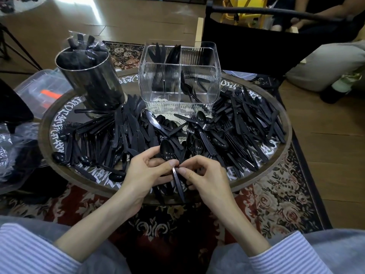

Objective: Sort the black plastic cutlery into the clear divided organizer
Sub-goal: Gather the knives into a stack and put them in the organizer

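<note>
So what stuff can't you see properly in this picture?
Head view only:
- Spoon: its neck is hidden by the left hand and right hand.
- Metal cup: its contents are wrapped in plastic, too dark to tell.
- Organizer: ribbed walls blur the cutlery inside.
- Plastic bin: mostly hidden behind the table.

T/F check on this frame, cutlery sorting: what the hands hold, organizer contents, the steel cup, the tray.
1. Both hands hold one spoon. True: left hand and right hand pinch its handle.
2. The clear organizer is empty. False: cutlery already stands in several compartments.
3. The steel cup lies tipped over. False: it stands upright, holding bagged black cutlery.
4. Loose cutlery covers the round tray. True.
</note>
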